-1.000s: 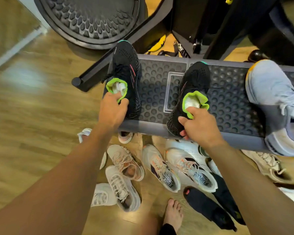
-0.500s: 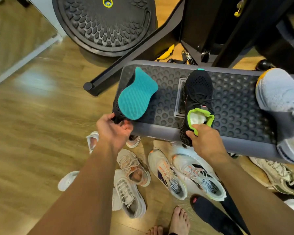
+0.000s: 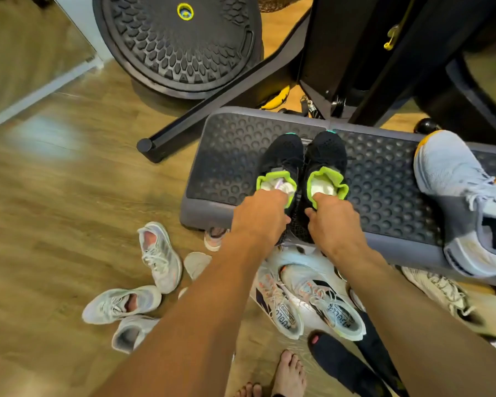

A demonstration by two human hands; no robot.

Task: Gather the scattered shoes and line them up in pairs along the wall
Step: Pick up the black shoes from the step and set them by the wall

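Two black knit shoes with lime-green collars stand side by side, toes away from me, on a grey studded step platform (image 3: 229, 156). My left hand (image 3: 258, 216) grips the heel of the left black shoe (image 3: 282, 156). My right hand (image 3: 332, 222) grips the heel of the right black shoe (image 3: 328, 153). The two shoes touch along their inner sides. A large pale-blue high-top shoe (image 3: 458, 196) lies on the platform's right end. Several white trainers lie scattered on the wood floor below, among them a pair marked FuelCell (image 3: 321, 308) and white-grey ones (image 3: 158, 253).
A round black balance board (image 3: 175, 44) leans behind the platform, with black exercise-machine frame bars (image 3: 221, 110) beside it. A black shoe (image 3: 341, 359) lies near my bare feet (image 3: 287, 373). A white baseboard and wall (image 3: 38, 90) run at the upper left.
My left hand turned its black shoe from sole-up back to upright and brought it rightward against the other black shoe. The view shifted so the platform sits lower and to the right.
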